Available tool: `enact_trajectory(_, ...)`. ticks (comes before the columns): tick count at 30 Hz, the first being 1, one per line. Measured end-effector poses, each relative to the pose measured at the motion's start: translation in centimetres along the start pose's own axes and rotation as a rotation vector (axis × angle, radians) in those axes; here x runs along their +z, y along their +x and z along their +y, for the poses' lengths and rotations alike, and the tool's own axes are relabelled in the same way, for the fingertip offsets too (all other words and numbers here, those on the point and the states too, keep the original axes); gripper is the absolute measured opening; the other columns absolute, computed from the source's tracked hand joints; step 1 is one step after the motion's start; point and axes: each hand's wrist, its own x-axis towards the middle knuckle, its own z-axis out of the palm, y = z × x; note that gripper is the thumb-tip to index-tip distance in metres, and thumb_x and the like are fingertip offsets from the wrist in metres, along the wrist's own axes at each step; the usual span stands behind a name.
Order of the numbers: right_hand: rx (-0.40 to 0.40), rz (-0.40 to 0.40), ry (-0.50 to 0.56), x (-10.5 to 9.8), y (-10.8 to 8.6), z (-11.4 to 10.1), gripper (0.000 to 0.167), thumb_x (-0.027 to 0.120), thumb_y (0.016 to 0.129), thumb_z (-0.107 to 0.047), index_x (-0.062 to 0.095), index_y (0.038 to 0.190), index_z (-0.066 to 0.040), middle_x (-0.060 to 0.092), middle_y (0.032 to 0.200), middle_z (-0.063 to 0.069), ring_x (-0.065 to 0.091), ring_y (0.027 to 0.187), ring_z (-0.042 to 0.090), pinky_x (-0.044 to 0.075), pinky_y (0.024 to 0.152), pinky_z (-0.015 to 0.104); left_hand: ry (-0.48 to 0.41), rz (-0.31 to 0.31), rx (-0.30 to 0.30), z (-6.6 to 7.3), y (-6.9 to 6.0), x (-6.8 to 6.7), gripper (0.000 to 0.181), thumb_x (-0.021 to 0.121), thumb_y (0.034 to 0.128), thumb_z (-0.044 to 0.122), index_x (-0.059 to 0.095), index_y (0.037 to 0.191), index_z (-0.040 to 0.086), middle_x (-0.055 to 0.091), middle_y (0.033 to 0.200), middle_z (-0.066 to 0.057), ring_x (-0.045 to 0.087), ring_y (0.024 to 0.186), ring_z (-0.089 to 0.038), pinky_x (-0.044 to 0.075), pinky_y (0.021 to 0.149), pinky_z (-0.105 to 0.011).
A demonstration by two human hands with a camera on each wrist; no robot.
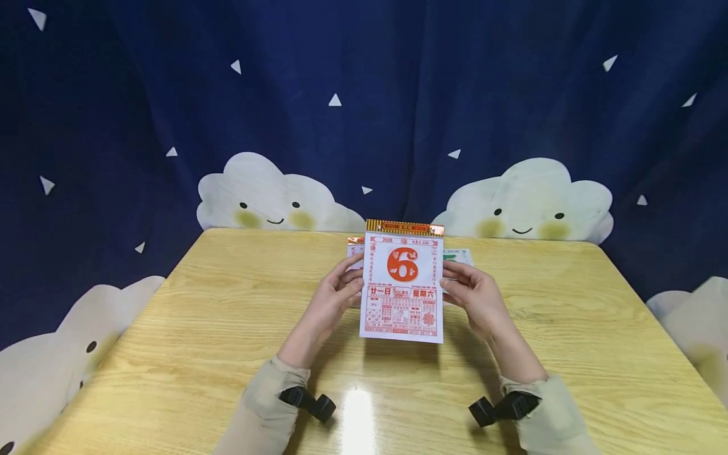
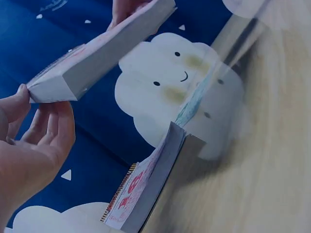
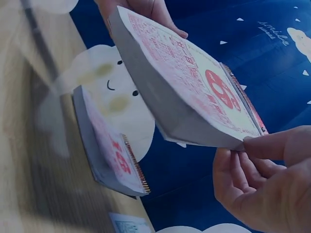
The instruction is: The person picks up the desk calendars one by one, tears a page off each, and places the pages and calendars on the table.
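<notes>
A thick tear-off calendar point(image 1: 402, 316) with a big red 6 is held up above the table, its striped top band at the far end. My left hand point(image 1: 332, 297) grips its left edge, thumb in front and fingers behind. On the opposite edge my right hand point(image 1: 480, 300) pinches it the same way. Lower down, a second calendar pad point(image 3: 109, 145) with red print lies on the table, largely hidden behind the held one in the head view. Beside it is a paper with green print point(image 1: 459, 255), partly covered; whether it is a pad cannot be told.
The wooden table point(image 1: 199, 328) reaches back to a dark blue curtain point(image 1: 398, 76) with white triangles and smiling clouds. Black wrist cameras point(image 1: 503, 407) are strapped over both sleeves. Light glares off the table near its front.
</notes>
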Motion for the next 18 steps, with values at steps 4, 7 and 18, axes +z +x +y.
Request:
enact_trajectory(4,-0.033,0.007,-0.021,-0.1,0.2,-0.3,0.047,0.055,0.089,-0.007,0.04,0.131,0.009,0.057,0.102,-0.002,0.059,0.086,0.003,0.053,0.074,0.021,-0.081,-0.049,0.019,0.3,0.7,0.1,0.05,0.042,0.0929,-0.001,0.028,0.141,0.006,0.061,0.103,0.003,0.059,0.09,-0.01,0.052,0.074,-0.029)
enact_trajectory(7,-0.058,-0.023,-0.03,-0.6,0.2,-0.4,0.05,0.054,0.09,-0.009,0.037,0.135,0.005,0.055,0.1,-0.004,0.057,0.087,0.003,0.053,0.076,0.021,-0.126,-0.058,0.021,0.4,1.3,0.3,0.051,0.041,0.0932,0.0,0.028,0.141,0.007,0.061,0.102,0.003,0.06,0.089,-0.011,0.051,0.072,-0.028)
enact_trajectory(18,-0.087,-0.174,0.056,-1.1,0.1,-0.2,0.058,0.052,0.089,-0.002,0.025,0.141,0.003,0.056,0.102,-0.003,0.059,0.089,0.007,0.054,0.075,0.025,0.015,-0.15,0.013,0.1,1.2,-1.1,0.057,0.043,0.0952,0.012,0.02,0.146,0.019,0.059,0.106,0.001,0.062,0.089,-0.012,0.053,0.074,-0.031)
